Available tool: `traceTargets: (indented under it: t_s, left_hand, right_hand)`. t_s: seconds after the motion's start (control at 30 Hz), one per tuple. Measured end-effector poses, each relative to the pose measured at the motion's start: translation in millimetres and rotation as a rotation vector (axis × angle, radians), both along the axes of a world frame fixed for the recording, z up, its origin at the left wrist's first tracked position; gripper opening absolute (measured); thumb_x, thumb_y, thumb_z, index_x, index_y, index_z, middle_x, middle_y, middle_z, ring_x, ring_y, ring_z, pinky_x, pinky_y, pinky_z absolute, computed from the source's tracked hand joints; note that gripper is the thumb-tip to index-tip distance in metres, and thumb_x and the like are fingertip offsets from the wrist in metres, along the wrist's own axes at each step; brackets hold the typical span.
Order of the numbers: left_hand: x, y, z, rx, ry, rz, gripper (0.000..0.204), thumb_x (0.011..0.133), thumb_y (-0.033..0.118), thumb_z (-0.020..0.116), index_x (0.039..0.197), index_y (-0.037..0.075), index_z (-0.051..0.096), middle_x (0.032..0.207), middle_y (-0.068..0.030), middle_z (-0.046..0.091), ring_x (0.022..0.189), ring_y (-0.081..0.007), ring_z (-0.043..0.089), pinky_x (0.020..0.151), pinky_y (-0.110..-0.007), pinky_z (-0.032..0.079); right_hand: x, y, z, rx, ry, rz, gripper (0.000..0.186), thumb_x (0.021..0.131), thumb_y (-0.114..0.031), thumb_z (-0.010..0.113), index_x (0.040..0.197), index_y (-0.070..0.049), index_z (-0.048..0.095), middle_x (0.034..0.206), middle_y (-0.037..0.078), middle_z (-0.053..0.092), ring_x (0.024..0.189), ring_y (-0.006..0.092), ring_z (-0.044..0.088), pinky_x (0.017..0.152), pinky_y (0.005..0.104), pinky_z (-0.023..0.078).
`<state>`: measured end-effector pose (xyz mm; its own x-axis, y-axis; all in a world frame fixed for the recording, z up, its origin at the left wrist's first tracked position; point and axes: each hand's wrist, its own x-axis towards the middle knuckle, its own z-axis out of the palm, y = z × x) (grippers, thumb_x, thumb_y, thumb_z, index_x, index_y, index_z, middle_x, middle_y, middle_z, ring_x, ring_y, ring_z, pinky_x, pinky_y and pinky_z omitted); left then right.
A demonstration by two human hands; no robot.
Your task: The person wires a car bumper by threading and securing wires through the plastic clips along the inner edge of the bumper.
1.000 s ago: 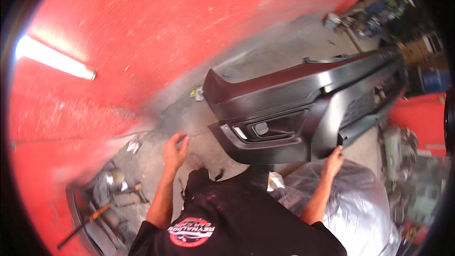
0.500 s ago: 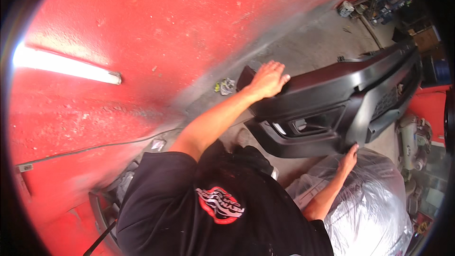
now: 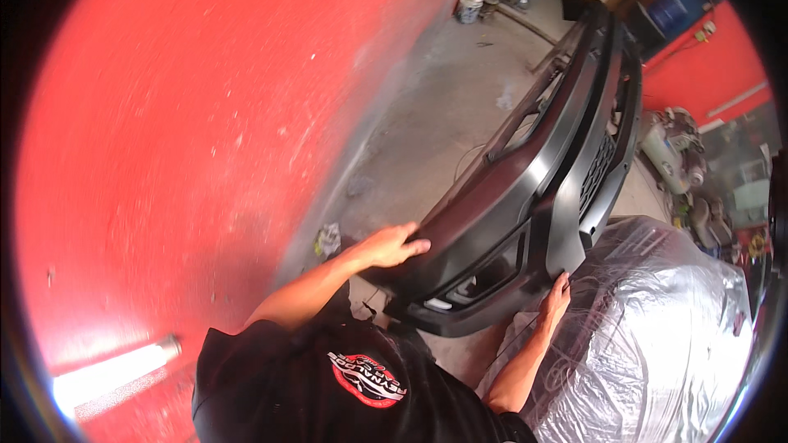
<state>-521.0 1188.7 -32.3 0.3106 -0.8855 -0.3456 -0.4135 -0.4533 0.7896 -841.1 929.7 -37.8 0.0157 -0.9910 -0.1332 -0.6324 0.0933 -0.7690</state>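
A large dark grey car bumper [image 3: 492, 209] runs from close to my body toward the far right, its outer face turned up and to the right. At its near left end my left hand [image 3: 392, 247] is closed over the upper edge, thumb on the outer face. My right hand [image 3: 556, 295] grips the opposite, lower edge beside the plastic-wrapped object, its fingertips partly hidden. A lamp recess [image 3: 480, 279] and a mesh grille [image 3: 597, 168] show in the bumper between and beyond the hands.
Clear plastic sheeting [image 3: 648, 328] covers a bulky object at right, close to the bumper. A red wall [image 3: 205, 115] rises at left, with a lit tube lamp [image 3: 115, 373]. A bucket [image 3: 469, 8] stands far off; machinery [image 3: 675, 148] stands beyond the plastic.
The view has turned, and the bumper now points more away from me, its near end closer to my body. My left hand has gone from lying flat on it to gripping its edge.
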Motion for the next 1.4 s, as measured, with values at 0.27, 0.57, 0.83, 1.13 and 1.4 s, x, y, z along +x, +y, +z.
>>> traceTargets:
  t_s: [0.27, 0.57, 0.83, 1.13, 1.4]
  left_hand:
    - [56, 21, -46, 0.07, 0.21, -0.746, 0.074, 0.081, 0.055, 0.058, 0.118, -0.008, 0.048, 0.116, -0.029, 0.054, 0.111, -0.04, 0.051, 0.093, -0.044, 0.042]
    - [80, 13, -90, 0.19, 0.128, -1.169, 0.064, 0.09, 0.048, 0.047, 0.126, -0.005, 0.04, 0.109, -0.0278, 0.058, 0.104, -0.0414, 0.055, 0.087, -0.046, 0.043]
    - [107, -2, -105, 0.392, 0.227, -1.458, 0.044, 0.086, 0.036, 0.061, 0.114, 0.003, 0.058, 0.103, -0.0138, 0.065, 0.095, -0.0282, 0.062, 0.082, -0.041, 0.047]
    - [97, -11, -63, 0.292, -0.125, -1.571, 0.046, 0.085, 0.039, 0.059, 0.113, 0.002, 0.056, 0.099, -0.02, 0.064, 0.097, -0.0356, 0.061, 0.08, -0.046, 0.046]
    - [93, -32, -83, 0.137, -0.302, -1.793, 0.057, 0.084, 0.049, 0.056, 0.089, -0.007, 0.063, 0.087, -0.0254, 0.064, 0.089, -0.041, 0.061, 0.077, -0.048, 0.049]
  right_hand:
    - [61, 93, 15, -0.045, 0.323, -0.166, 0.066, 0.082, -0.052, 0.059, 0.118, 0.004, 0.055, 0.109, 0.026, 0.06, 0.104, 0.0389, 0.058, 0.088, 0.0423, 0.045]
    - [190, 193, 50, -0.09, 0.374, -0.181, 0.051, 0.088, -0.04, 0.054, 0.115, 0.004, 0.058, 0.11, 0.027, 0.059, 0.103, 0.0386, 0.058, 0.088, 0.0422, 0.045]
    - [189, 224, 47, -0.07, 0.314, -0.197, 0.059, 0.085, -0.043, 0.058, 0.117, 0.006, 0.055, 0.111, 0.027, 0.059, 0.107, 0.0386, 0.056, 0.092, 0.0417, 0.043]
    - [193, 231, 47, -0.136, 0.239, -0.262, 0.055, 0.083, -0.039, 0.063, 0.114, 0.006, 0.058, 0.11, 0.027, 0.059, 0.105, 0.0395, 0.057, 0.09, 0.0423, 0.044]
    - [206, 218, 41, -0.142, 0.289, -0.271, 0.063, 0.074, -0.048, 0.068, 0.108, 0.005, 0.061, 0.115, 0.026, 0.054, 0.105, 0.039, 0.055, 0.091, 0.0415, 0.043]
